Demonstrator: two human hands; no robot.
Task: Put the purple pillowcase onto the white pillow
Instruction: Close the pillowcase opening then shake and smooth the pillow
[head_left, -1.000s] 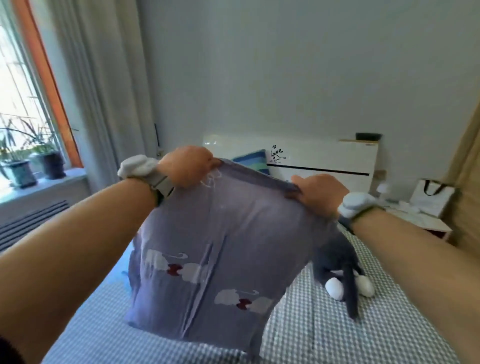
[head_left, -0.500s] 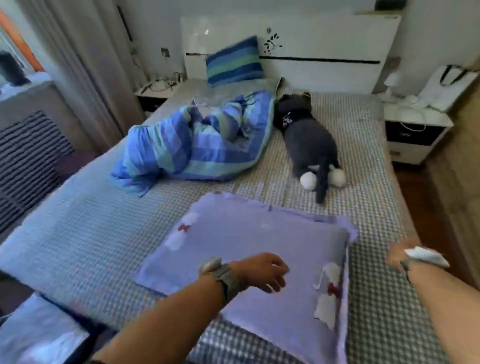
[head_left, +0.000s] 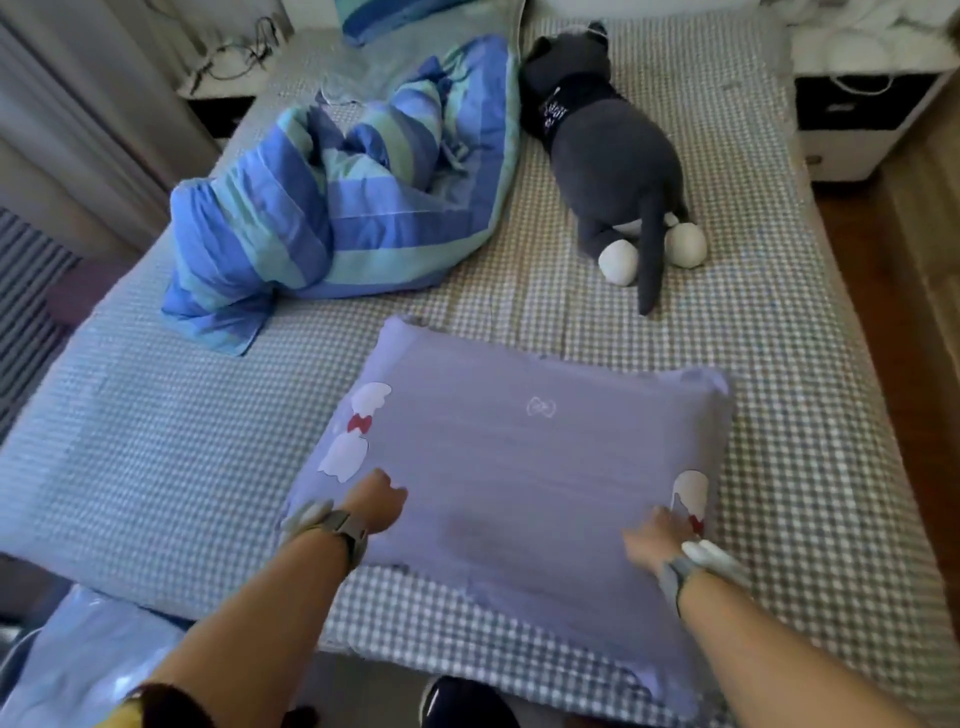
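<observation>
On the checked grey-and-white bedsheet (head_left: 597, 332): one purple printed pillowcase (head_left: 519, 467), filled, lying flat. Left hand (head_left: 376, 504) rests on it, fingers curled, holding nothing; right hand (head_left: 655, 540) rests on it, grip indiscernible.

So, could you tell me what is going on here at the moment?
A person is dressing a pillow on a bed with a checked sheet. The purple pillowcase lies flat on the sheet, filled out, with no white pillow showing, so the cover looks on. The left hand rests on its near left part, fingers curled; the right hand touches its near right edge, apparently smoothing it. Beyond lie a crumpled blue striped quilt and a grey plush cat.
</observation>
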